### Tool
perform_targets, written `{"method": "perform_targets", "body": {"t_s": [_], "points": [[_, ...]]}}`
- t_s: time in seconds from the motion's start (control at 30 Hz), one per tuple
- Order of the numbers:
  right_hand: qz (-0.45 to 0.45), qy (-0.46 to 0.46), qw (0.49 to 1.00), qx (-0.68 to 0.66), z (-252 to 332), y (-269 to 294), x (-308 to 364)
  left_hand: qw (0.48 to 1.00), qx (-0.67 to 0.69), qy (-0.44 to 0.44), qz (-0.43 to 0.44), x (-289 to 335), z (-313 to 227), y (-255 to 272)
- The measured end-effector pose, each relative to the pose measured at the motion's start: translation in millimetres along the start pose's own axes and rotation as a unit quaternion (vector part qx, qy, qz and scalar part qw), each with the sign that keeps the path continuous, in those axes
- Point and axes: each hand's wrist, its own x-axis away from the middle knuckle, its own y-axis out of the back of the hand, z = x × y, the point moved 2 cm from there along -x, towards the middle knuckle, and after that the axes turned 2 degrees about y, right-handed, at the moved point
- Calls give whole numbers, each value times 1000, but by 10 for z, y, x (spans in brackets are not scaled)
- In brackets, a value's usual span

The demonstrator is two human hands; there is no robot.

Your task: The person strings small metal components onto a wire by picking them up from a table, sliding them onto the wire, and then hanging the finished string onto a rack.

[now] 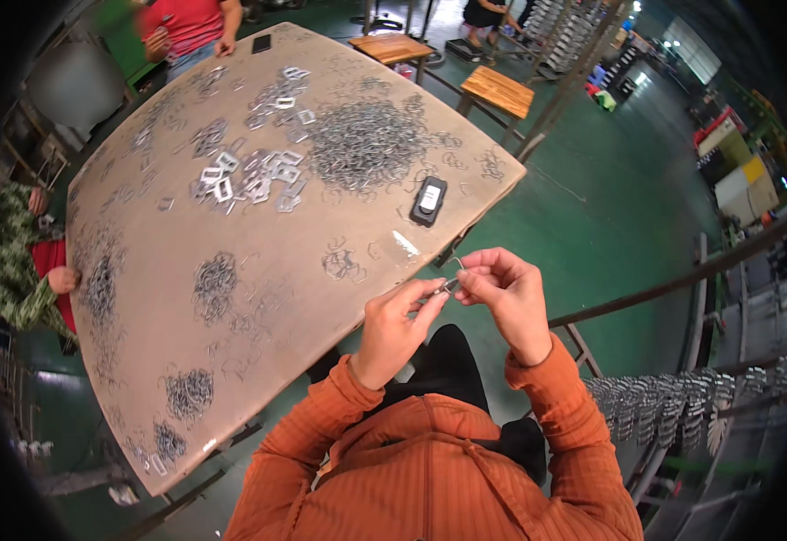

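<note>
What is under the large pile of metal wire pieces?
Brown tabletop shows around the thinning edges of the large pile. Beneath its dense middle everything is covered, so I cannot tell what lies there.

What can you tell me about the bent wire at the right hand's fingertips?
The bent wire is thin, silvery and metallic-looking. Its visible part curves like a hook beside the right hand, which pinches it, just off the edge of the brown table. The left hand holds metal close by; whether they join is unclear. The rest is hidden.
</note>
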Motion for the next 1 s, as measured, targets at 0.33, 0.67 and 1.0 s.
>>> {"method": "perform_targets", "body": {"t_s": [0.33,0.67,1.0], "points": [[-138,74,987,24,140,78,121,997,-24,-44,62,-214,-118,-183],[-294,300,904,83,836,435,419,980,-15,-190,65,-468,-570,-400],[-414,439,764,228,2392,1242,1163,993,25,-107,36,-569,-390,-182]]}}
